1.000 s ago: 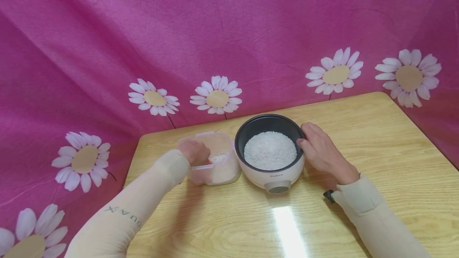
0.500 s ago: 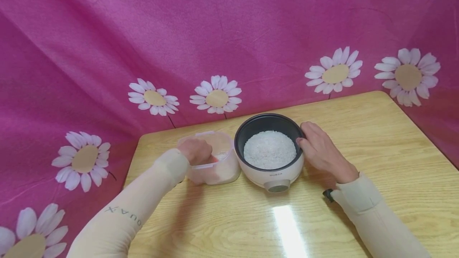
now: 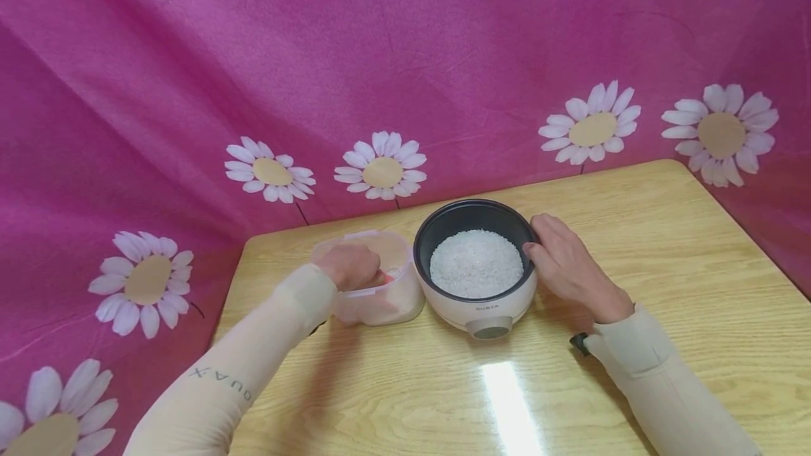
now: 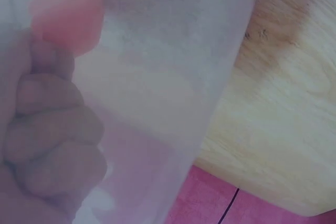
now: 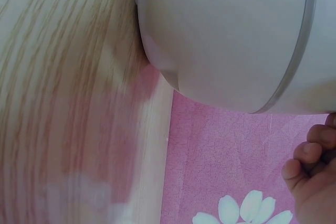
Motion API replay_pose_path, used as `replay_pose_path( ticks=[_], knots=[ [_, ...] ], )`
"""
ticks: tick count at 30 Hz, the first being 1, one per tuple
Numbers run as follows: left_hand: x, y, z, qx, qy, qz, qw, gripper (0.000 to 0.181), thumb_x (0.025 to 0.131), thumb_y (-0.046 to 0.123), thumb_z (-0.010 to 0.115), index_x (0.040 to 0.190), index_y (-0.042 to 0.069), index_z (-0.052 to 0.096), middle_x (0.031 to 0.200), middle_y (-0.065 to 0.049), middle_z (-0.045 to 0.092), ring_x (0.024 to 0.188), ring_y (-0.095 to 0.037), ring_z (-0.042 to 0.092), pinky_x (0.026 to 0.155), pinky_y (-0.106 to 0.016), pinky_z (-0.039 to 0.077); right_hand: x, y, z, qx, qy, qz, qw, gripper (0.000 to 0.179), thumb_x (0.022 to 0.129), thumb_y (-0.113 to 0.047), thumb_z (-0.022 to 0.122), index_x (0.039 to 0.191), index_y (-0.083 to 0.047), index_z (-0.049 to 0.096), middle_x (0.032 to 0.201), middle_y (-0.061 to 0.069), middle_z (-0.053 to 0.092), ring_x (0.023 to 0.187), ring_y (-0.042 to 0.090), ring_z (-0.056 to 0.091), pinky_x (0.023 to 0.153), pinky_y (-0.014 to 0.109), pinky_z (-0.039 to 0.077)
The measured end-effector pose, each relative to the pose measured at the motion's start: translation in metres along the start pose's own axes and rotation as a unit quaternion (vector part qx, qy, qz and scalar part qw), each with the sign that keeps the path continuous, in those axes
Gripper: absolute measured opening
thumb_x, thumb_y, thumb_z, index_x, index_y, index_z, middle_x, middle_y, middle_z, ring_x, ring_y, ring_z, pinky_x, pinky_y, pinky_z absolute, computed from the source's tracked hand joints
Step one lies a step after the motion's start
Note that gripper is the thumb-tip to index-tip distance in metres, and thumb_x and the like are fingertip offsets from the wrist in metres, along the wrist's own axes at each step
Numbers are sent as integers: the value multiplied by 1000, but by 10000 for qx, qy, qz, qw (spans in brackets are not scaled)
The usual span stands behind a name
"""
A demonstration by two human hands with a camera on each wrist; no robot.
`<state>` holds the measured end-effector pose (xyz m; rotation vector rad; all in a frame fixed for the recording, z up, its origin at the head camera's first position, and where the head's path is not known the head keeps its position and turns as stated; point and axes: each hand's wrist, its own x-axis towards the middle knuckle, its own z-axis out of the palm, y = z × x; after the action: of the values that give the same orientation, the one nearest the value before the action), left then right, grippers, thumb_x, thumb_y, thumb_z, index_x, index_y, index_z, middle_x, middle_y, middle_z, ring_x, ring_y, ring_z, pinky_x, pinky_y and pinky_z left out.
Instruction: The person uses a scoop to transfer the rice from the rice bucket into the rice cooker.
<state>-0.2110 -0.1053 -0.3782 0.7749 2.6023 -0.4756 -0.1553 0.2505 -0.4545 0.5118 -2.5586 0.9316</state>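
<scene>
My left hand (image 3: pixel 350 266) reaches down into a translucent plastic container (image 3: pixel 380 314) with a little white rice in it. Its curled fingers (image 4: pixel 58 129), seen through the container wall in the left wrist view, grip a red scoop (image 4: pixel 71 17), partly hidden by the hand. Right beside the container stands a white electric pot (image 3: pixel 453 307) with a dark inner wall and a front knob. A broad mound of rice (image 3: pixel 476 264) fills its lower part. My right hand (image 3: pixel 566 262) holds the pot's right rim, thumb at the edge and fingers on the outside.
Both vessels stand on a wood-grain table (image 3: pixel 671 266). A pink cloth (image 3: pixel 481 55) with printed daisies hangs behind the table and along its left side. A small black piece (image 3: pixel 579 344) sits at my right cuff.
My left hand has shifted slightly to the right inside the container, and the red scoop has moved with it. The right hand and the pot have stayed in place.
</scene>
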Motion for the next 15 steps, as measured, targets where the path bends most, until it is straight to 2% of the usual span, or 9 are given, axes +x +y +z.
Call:
replay_pose_path(
  ticks=[7, 15],
  knots=[
    [2, -1, 4, -410, 42, -81, 9991, 28, 98, 31, 61, 75, 18, 66, 72, 0, 58, 73, -20, 56, 74, -35, 47, -1, 0, -1, 14, -89, 121, 9999, 5, 95, -9, 46, 93, -7, 50, 84, 5, 43, 81, 17, 40, 71, 29, 33],
    [5, -2, 8, -805, 25, 56, 9967, 36, 99, 34, 61, 68, 16, 64, 64, 2, 49, 66, -19, 52, 68, -32, 43, 0, -1, 0, 15, -55, 70, 10000, 5, 94, -8, 47, 92, -7, 52, 83, 5, 44, 80, 17, 40, 71, 29, 33]
  ],
)
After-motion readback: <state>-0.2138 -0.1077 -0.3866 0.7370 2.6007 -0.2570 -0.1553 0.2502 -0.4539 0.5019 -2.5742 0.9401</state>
